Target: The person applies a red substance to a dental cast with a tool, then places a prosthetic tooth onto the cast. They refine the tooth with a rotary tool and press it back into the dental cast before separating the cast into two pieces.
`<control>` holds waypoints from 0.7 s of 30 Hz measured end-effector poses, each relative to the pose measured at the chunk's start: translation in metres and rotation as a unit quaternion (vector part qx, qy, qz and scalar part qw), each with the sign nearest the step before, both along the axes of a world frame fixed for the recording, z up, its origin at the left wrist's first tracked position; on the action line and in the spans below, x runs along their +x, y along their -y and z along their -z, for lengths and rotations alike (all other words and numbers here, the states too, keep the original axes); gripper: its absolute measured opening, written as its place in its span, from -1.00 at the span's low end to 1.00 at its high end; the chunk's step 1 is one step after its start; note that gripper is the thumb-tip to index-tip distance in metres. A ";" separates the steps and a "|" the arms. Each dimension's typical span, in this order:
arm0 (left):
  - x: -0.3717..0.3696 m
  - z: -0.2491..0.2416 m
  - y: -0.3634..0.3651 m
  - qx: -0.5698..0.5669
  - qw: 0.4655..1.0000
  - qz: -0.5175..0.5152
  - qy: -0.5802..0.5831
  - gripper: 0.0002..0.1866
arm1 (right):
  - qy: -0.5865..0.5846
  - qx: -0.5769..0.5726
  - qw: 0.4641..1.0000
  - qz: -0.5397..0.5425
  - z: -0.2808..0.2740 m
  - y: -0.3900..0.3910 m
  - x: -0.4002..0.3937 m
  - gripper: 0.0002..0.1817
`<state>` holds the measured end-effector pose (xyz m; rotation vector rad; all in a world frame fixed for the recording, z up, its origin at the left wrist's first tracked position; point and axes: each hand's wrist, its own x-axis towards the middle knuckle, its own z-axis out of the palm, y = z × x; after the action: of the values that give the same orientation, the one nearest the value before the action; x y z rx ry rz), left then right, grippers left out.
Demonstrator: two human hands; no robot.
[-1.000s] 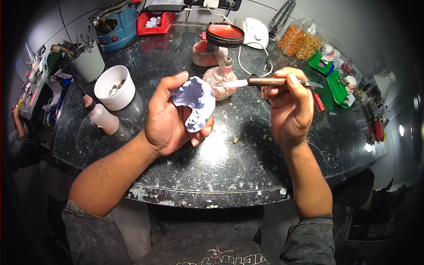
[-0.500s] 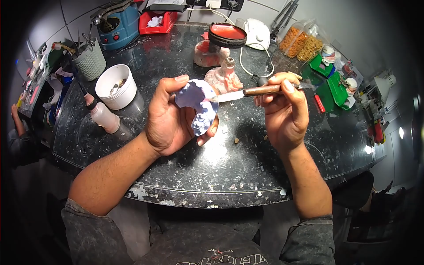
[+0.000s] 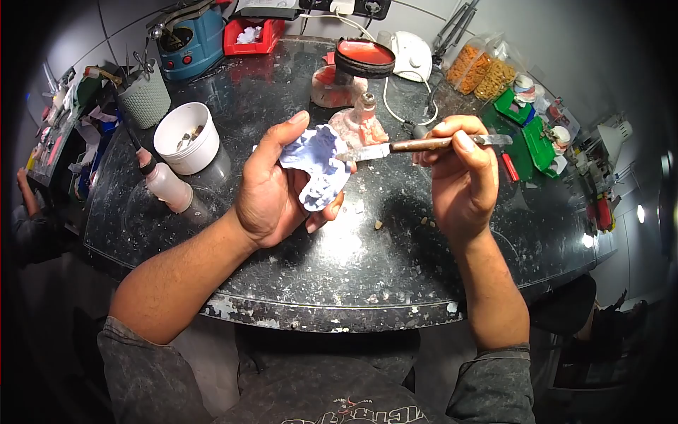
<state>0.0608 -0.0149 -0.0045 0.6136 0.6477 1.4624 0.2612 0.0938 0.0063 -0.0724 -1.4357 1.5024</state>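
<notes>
In my left hand [image 3: 272, 191] is a pale blue-white dental cast [image 3: 314, 162], curved like an arch, its rough surface turned up. The thumb lies along its upper left edge and fingertips show at its lower right. My right hand [image 3: 462, 173] pinches the brown handle of a double-ended spatula [image 3: 424, 144]. The wide blade points left, its tip at the right edge of the cast; whether it touches is hard to tell. Just behind the blade stands a wax-smeared burner [image 3: 365, 116] with a metal top.
On the dark table [image 3: 339, 297] are a white tub [image 3: 187, 141], a pink bottle [image 3: 169, 187], a round tin of red wax [image 3: 364, 56] and a white cable [image 3: 388, 99]. Green trays [image 3: 540, 148] stand at right, a blue machine [image 3: 187, 46] and red bin [image 3: 252, 39] behind.
My left hand has tilted the cast, so its face shows at another angle. The spatula has turned slightly, and its narrow right end now shows more clearly. My right hand has shifted slightly right.
</notes>
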 end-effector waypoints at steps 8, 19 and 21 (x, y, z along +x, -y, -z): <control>-0.002 -0.002 0.001 -0.023 0.998 0.013 -0.064 -0.23 | 0.023 0.039 0.998 0.047 -0.003 0.005 -0.001 -0.76; -0.003 0.001 0.000 -0.012 1.000 0.013 -0.023 -0.18 | -0.007 0.000 0.987 0.161 -0.011 -0.015 0.005 -0.79; -0.008 0.005 -0.001 0.029 0.997 0.061 -0.022 -0.19 | 0.029 0.032 0.975 0.217 -0.017 -0.027 0.004 -0.80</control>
<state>0.0525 -0.0141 -0.0094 0.7211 0.5931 1.3605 0.2656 0.1206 0.0235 -0.3699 -1.4040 1.1005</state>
